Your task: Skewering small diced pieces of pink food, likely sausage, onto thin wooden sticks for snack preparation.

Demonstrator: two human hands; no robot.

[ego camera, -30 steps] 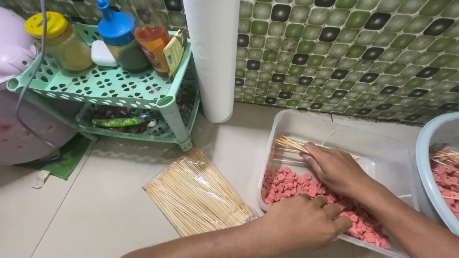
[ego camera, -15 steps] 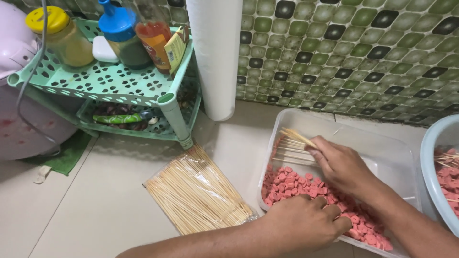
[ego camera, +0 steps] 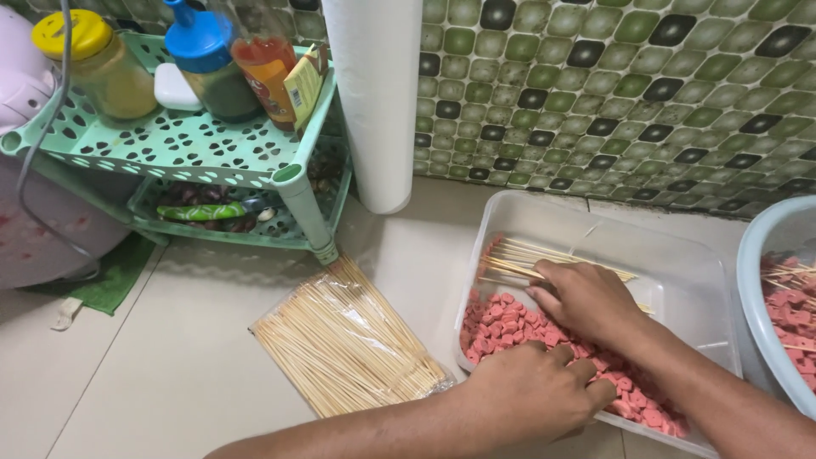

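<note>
Green and black mosaic tiles are covering the wall behind a pale counter (ego camera: pixel 170 365), where a clear plastic tub (ego camera: pixel 671 255) is sitting near the wall. Pink sausage pieces (ego camera: pixel 501 327) are lying heaped along the tub's near side, and a loose bunch of bamboo skewers (ego camera: pixel 518 259) is lying across its far left corner. The right hand (ego camera: pixel 586 297) is reaching into the tub, its fingers (ego camera: pixel 544 276) curling down over the skewer bunch and touching it; whether they are actually gripping a skewer cannot be told. The left hand (ego camera: pixel 531 395) is resting at the tub's near rim, its fingers (ego camera: pixel 586 374) bending loosely over the pink pieces, and what they are holding, if anything, is hidden. Just left of the tub, a clear packet of skewers (ego camera: pixel 344 348) is lying flat on the counter. A mint green perforated rack (ego camera: pixel 187 149) is standing at the left, carrying a yellow-lidded jar (ego camera: pixel 93 64) and a blue-capped bottle (ego camera: pixel 204 55). A white roll (ego camera: pixel 374 93) is standing upright beside it. A pale blue basin (ego camera: pixel 761 280) is sitting at the right edge.
</note>
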